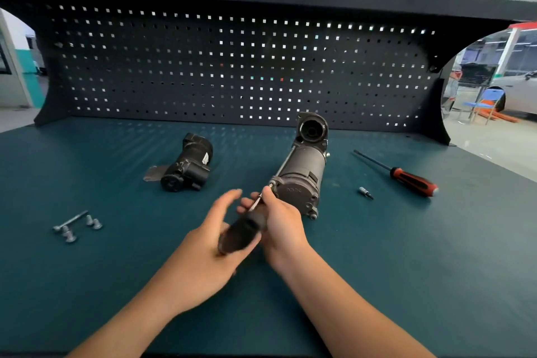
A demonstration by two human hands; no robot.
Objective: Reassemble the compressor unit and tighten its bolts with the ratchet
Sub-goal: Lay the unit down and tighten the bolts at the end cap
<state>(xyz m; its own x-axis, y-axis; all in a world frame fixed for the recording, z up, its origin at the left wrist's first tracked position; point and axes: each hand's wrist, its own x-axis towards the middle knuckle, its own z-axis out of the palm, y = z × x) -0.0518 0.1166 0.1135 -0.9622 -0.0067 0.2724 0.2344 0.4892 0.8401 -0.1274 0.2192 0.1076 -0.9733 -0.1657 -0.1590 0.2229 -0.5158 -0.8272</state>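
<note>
Right hand (283, 221) grips the ratchet (244, 231) at the compressor's (302, 174) end; open left hand (207, 250) cups its handle.

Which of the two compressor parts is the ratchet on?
The grey body right of centre: the right hand holds the ratchet at its near end. The black part lies untouched, left.

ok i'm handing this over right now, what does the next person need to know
Right hand: pinches the ratchet near its head, set at a bolt on the end cover of the motor body.
Left hand: blurred, fingers straight beside the handle.
Black housing lies apart to the left, not joined. Loose bolts far left; spare bit and screwdriver on the right.
Done: end cover seated on the motor body.
Left: that bolt, the housing, the loose bolts.
</note>
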